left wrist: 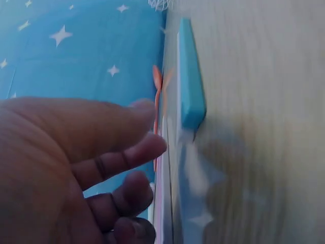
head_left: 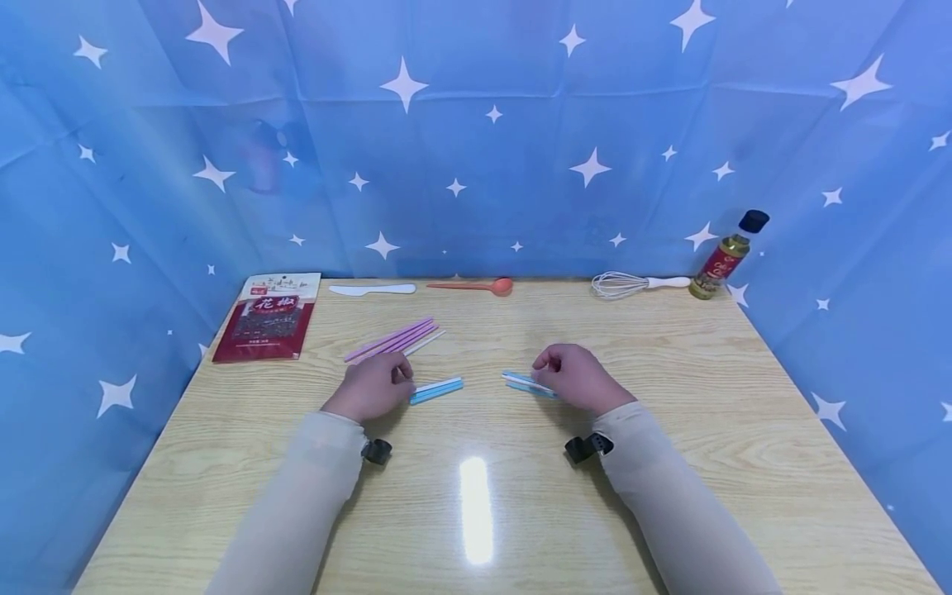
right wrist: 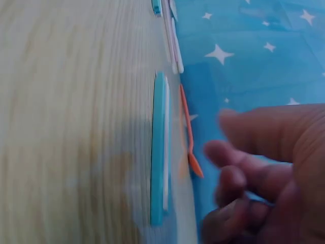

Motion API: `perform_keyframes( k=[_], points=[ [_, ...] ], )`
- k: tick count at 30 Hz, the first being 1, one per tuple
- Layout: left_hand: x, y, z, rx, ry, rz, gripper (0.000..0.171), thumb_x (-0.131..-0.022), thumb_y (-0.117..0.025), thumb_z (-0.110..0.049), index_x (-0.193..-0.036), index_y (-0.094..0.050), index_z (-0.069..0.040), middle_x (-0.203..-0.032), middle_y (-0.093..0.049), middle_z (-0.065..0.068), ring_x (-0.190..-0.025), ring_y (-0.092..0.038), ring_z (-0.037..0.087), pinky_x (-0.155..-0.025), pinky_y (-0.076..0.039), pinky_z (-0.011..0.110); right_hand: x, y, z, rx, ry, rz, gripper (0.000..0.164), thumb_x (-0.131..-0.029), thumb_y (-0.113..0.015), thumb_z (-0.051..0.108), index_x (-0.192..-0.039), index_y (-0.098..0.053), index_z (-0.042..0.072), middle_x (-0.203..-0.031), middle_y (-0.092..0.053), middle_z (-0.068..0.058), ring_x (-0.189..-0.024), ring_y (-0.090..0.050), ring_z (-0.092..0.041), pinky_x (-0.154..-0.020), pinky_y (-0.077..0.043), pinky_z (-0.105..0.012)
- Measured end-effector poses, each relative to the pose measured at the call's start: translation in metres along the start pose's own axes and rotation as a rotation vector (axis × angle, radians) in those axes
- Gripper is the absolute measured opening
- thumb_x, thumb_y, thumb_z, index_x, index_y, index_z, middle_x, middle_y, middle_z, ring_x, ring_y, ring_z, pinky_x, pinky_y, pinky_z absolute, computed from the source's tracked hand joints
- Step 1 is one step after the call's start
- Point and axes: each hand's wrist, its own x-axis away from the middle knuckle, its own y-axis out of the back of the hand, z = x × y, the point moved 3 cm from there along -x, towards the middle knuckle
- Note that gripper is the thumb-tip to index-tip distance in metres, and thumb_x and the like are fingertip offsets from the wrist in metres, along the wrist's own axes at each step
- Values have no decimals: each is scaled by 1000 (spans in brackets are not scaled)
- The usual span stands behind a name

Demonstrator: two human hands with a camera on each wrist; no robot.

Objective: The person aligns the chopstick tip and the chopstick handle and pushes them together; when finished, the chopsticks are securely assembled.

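My left hand (head_left: 374,386) hovers by the left end of a small bundle of blue and white sticks (head_left: 439,391). In the left wrist view its thumb and fingers (left wrist: 144,152) are loosely bent, with nothing between them, and the thick blue stick end (left wrist: 192,81) lies apart from them. Over the right end of a second blue and white bundle (head_left: 521,383) is my right hand (head_left: 580,378). Seen from the right wrist, that bundle (right wrist: 160,152) lies on the table, apart from the relaxed, slightly blurred fingers. Several pink-purple sticks (head_left: 394,339) and a white one lie beyond my left hand.
Along the table's back edge are a red spice packet (head_left: 268,326), a white knife (head_left: 372,289), an orange spoon (head_left: 500,287), a whisk (head_left: 625,284) and an oil bottle (head_left: 720,266). A blue starry curtain (head_left: 476,140) rises behind the wooden table (head_left: 416,521).
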Motion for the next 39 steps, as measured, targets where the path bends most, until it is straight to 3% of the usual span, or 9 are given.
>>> perform_keyframes(
  k=[5,10,20,30,39],
  points=[
    [1,-9,-8,-21,-4,30,13,-98,-74,-22,-107,-71,-13,-90,-65,1,-77,-57,18,-71,-46,34,0,1,-6,75,-71,78,19,-99,-74,22,-112,-71,10,-100,-66,-9,-83,-57,-23,-71,-47,-37],
    [1,-12,-10,-54,0,34,8,-99,-73,-20,-103,-70,-14,-89,-65,0,-78,-56,18,-75,-45,37,0,0,-8,112,-93,93,16,-97,-75,19,-108,-68,10,-104,-68,-10,-85,-58,-23,-73,-48,-36],
    [0,-15,-10,-75,1,45,7,-100,-70,-19,-95,-68,-14,-86,-64,-1,-77,-56,18,-85,-44,43,1,-3,-6,87,-38,106,8,-96,-74,15,-93,-67,12,-88,-64,-5,-74,-54,-21,-67,-44,-35],
    [1,-15,-11,-71,28,62,8,-102,-68,-19,-99,-67,-11,-88,-63,1,-77,-57,18,-72,-46,34,0,-7,-3,125,-1,107,7,-96,-73,11,-89,-70,12,-83,-63,-2,-75,-53,-19,-69,-44,-34],
    [2,-15,-13,-47,39,66,10,-103,-67,-20,-100,-66,-10,-89,-63,2,-77,-57,18,-71,-46,33,0,-8,-2,149,-10,127,10,-97,-71,12,-88,-68,11,-83,-62,-3,-71,-53,-19,-65,-44,-33]
  ],
)
